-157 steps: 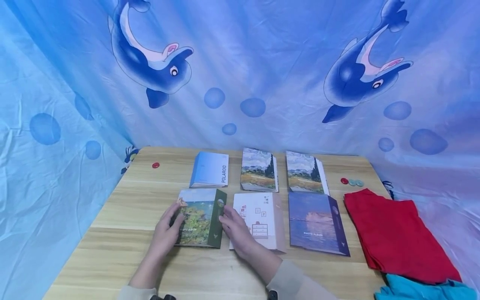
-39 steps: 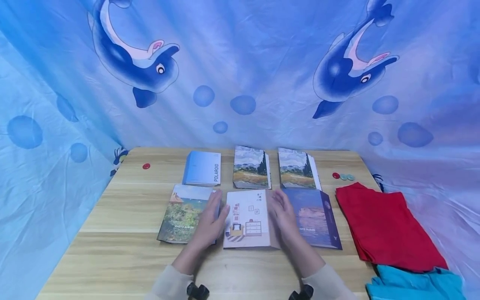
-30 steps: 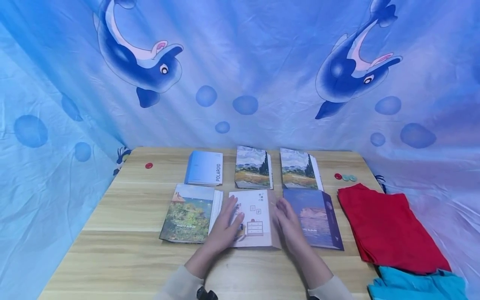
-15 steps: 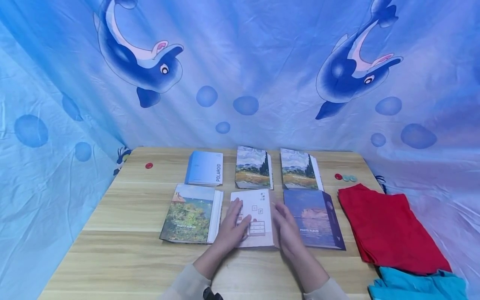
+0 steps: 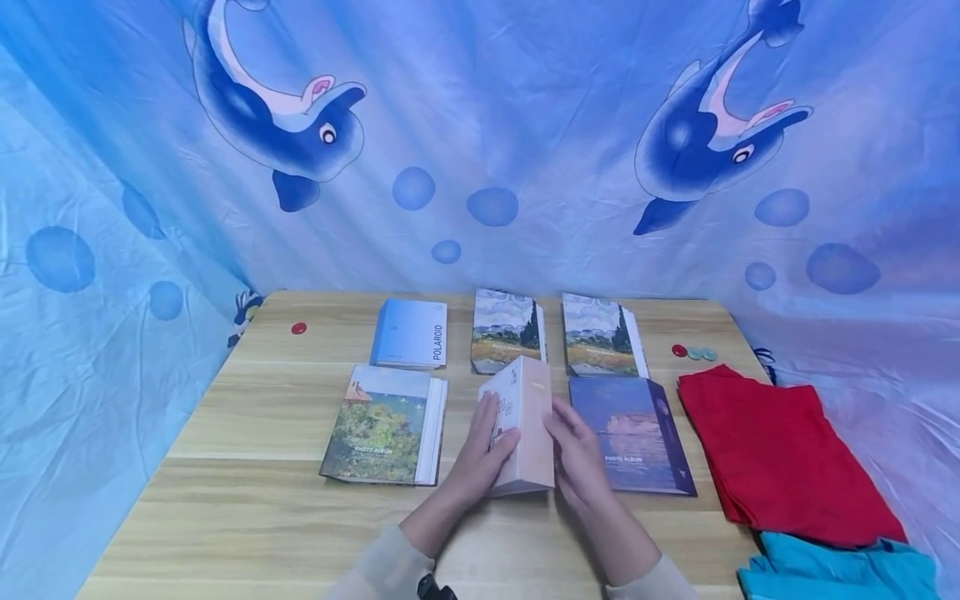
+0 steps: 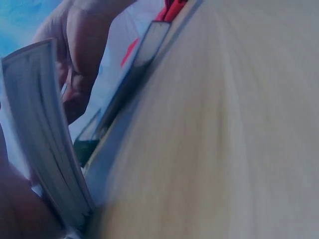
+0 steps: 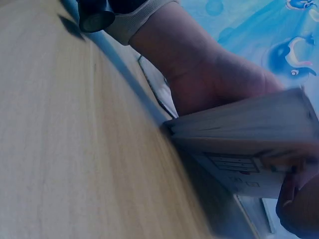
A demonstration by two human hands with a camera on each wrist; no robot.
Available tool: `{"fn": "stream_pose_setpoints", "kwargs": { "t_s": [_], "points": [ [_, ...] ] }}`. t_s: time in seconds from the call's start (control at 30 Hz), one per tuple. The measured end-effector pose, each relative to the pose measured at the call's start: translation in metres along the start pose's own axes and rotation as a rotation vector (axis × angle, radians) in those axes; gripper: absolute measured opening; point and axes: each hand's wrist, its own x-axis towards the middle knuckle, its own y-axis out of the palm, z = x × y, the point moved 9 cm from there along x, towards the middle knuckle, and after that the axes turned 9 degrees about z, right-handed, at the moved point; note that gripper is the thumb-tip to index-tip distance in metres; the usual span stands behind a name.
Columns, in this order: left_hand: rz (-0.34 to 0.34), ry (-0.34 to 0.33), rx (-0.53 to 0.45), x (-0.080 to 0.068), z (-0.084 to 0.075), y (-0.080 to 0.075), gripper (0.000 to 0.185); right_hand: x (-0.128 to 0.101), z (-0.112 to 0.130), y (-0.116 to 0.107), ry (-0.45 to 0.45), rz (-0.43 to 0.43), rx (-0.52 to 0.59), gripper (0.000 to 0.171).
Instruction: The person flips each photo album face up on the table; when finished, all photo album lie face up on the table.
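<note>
Both my hands hold a white photo album [image 5: 536,421] with line drawings on its cover and a pale pink spine. It is tipped up, spine towards the head camera. My left hand [image 5: 474,454] grips its left side, thumb lying on the cover. On the other side, my right hand [image 5: 581,462] bends its fingers against the album beside the spine. In the left wrist view, page edges [image 6: 42,114] show between the hands. To the left lies a landscape photo album [image 5: 378,425], page edges facing right. A purple seascape album [image 5: 626,437] lies close by my right hand.
Behind stand a blue Polaroid album [image 5: 411,333] and two matching painted albums [image 5: 506,333]. Several buttons lie at the back, a red one [image 5: 299,328] on the left. Folded red cloth [image 5: 791,454] and teal cloth [image 5: 836,567] lie at the table's right.
My hands have moved from the landscape album to the white one. The landscape album now shows pages, not its spine, on the right. The white album has tipped up from lying flat.
</note>
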Motion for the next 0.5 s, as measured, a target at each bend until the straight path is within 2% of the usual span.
{"fn": "stream_pose_setpoints", "kwargs": {
  "t_s": [0.1, 0.23, 0.37, 0.5],
  "points": [
    [0.053, 0.046, -0.136, 0.0, -0.01, 0.006, 0.074, -0.003, 0.005, 0.003, -0.002, 0.003, 0.001, 0.051],
    [0.1, 0.06, -0.3, -0.001, -0.022, 0.009, 0.074, -0.006, 0.013, 0.005, -0.016, 0.008, -0.036, 0.053],
    [0.078, 0.071, -0.401, -0.006, -0.029, 0.004, 0.073, -0.005, 0.018, 0.011, -0.054, 0.053, -0.087, 0.052],
    [0.025, 0.063, -0.458, -0.01, -0.029, -0.006, 0.07, -0.002, 0.015, 0.016, -0.092, 0.095, -0.118, 0.047]
  ]
}}
